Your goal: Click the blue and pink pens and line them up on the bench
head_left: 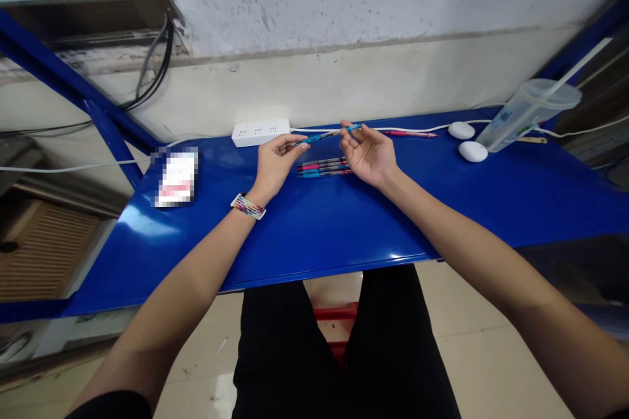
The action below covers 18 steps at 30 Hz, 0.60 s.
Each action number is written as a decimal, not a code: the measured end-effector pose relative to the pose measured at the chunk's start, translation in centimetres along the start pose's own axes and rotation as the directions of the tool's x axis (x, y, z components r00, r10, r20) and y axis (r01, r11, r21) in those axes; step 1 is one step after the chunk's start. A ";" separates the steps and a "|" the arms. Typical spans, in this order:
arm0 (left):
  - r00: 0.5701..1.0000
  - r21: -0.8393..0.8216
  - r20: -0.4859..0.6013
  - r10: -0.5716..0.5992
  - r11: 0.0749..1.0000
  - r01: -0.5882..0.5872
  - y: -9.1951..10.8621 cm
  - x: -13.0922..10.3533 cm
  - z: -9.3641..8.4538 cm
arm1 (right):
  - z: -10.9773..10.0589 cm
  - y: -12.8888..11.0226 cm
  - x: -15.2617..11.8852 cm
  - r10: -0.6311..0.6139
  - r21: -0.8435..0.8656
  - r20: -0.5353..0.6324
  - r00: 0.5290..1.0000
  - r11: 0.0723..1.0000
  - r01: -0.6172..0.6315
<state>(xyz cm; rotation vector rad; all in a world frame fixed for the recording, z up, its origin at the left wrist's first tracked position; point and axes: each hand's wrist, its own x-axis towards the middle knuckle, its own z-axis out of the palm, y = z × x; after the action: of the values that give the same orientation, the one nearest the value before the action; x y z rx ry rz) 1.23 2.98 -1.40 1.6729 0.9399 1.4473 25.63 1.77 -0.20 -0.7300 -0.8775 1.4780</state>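
My left hand [276, 163] pinches one end of a slim blue pen [318, 138] between thumb and fingertips, above the table. Its other end reaches my right hand [372, 156], which turns palm up with its fingertips closed around a blue part. Whether the pen is one piece or parted near the right fingers, I cannot tell. Just below both hands, several pens [322, 167] with blue, pink and dark grips lie side by side, their right ends partly hidden by my right hand. A red-pink pen [410, 135] lies behind my right hand.
Along the wall on the blue table [314, 236] sits a white power strip [261, 133] with its cable. Right are two white rounded objects [472, 152] and a tilted clear cup [515, 114] with a straw. A blurred-out white item [177, 177] lies left.
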 end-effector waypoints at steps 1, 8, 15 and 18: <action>1.000 -0.001 -0.005 -0.005 1.000 0.005 0.0 0.0 0.0 | 0.0 0.0 0.0 0.011 0.015 -0.005 1.000 1.000 -0.010; 1.000 0.016 -0.009 -0.030 0.999 0.030 0.4 -0.1 0.0 | 0.2 0.1 0.2 0.031 0.019 -0.058 0.998 0.999 -0.030; 1.000 0.027 -0.022 -0.007 1.000 0.008 0.0 0.1 -0.2 | 0.3 0.0 0.1 -0.040 -0.043 0.003 0.999 0.998 0.041; 0.999 0.033 -0.038 0.039 0.999 -0.037 -0.5 0.4 -0.3 | 0.0 0.0 0.3 -0.084 -0.147 -0.009 0.996 0.986 0.082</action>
<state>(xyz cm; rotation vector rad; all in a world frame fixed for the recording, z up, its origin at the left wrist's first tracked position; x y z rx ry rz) 0.90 3.56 -1.59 1.6995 0.9618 1.5024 25.57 2.05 -0.23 -0.8021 -1.0018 1.3428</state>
